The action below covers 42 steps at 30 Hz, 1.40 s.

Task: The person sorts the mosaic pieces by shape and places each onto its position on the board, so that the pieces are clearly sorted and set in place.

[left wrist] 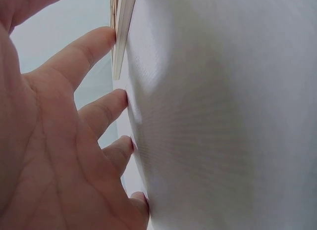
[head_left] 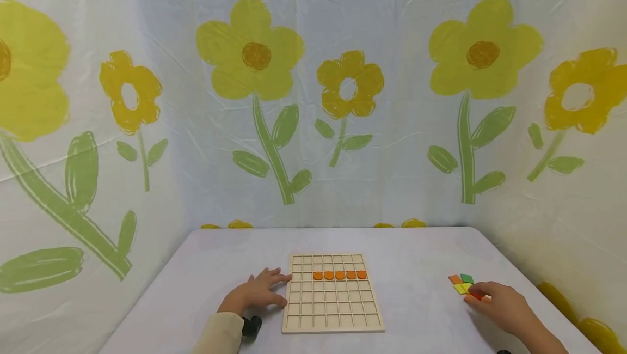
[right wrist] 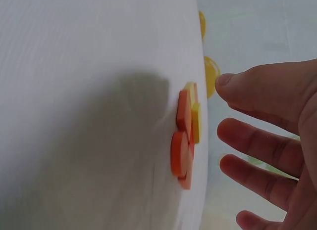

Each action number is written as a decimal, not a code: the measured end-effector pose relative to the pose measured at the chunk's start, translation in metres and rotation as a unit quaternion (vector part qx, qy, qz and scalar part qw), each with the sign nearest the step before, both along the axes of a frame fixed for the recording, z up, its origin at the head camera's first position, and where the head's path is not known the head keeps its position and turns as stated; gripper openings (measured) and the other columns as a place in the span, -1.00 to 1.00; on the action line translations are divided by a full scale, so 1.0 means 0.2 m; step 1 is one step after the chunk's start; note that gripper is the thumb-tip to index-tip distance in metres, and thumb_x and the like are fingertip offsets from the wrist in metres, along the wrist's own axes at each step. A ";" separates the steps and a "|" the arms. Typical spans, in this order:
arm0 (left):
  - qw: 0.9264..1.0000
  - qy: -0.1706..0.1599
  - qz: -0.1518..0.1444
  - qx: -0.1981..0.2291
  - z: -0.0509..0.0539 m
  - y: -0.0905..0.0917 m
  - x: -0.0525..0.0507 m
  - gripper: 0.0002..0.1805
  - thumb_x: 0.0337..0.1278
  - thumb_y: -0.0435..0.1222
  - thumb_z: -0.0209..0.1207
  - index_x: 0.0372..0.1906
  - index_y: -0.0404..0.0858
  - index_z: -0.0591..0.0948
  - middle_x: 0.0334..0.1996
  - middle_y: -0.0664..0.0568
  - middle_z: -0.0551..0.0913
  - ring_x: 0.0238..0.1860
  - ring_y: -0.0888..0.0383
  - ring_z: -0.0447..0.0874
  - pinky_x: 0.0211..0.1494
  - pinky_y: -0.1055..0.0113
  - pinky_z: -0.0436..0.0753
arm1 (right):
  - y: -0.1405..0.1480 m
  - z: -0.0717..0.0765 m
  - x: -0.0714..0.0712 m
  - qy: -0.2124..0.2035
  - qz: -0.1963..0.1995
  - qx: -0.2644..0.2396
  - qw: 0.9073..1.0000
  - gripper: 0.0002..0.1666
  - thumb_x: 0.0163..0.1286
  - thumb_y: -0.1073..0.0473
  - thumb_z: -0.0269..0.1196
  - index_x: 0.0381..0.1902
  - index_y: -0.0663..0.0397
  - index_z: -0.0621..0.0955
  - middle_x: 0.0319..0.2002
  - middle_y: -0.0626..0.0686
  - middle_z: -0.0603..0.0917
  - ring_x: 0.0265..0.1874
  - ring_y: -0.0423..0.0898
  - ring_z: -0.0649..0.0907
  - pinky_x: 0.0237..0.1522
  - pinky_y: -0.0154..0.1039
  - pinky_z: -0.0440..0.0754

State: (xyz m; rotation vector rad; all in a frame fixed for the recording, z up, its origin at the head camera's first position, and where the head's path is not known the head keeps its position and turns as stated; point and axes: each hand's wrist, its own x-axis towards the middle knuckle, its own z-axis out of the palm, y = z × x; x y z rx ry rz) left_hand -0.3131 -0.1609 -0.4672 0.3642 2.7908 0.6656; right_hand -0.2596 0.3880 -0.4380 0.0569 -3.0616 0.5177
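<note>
A pale wooden grid board (head_left: 333, 321) lies on the table, with several orange round discs (head_left: 340, 275) in a row in its upper part. My left hand (head_left: 259, 291) rests at the board's left edge with fingers spread; in the left wrist view one fingertip touches the board's side (left wrist: 124, 37). My right hand (head_left: 506, 305) hovers over a small group of coloured pieces at the right. Among them are a green piece (head_left: 467, 278), a yellow piece (head_left: 460, 288) and an orange disc (right wrist: 178, 155). In the right wrist view its fingers are apart from the pieces and hold nothing.
The white table (head_left: 411, 267) meets a flower-printed cloth (head_left: 392, 179) at the back and both sides. A small dark object (head_left: 252, 325) is at the left wrist. The coloured pieces lie near the table's right edge.
</note>
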 end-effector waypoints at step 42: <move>1.000 0.006 0.000 0.000 -0.02 -0.01 -0.01 -0.25 -0.11 0.08 0.33 0.31 0.04 0.48 0.44 -0.14 0.28 0.50 -0.32 -0.02 0.38 -0.46 -0.11 | 0.05 -0.08 -0.02 -0.090 -0.021 0.004 0.996 -0.64 0.08 0.01 0.44 -0.26 0.14 0.70 -0.35 -0.05 0.68 -0.40 -0.13 0.50 -0.19 0.07 0.60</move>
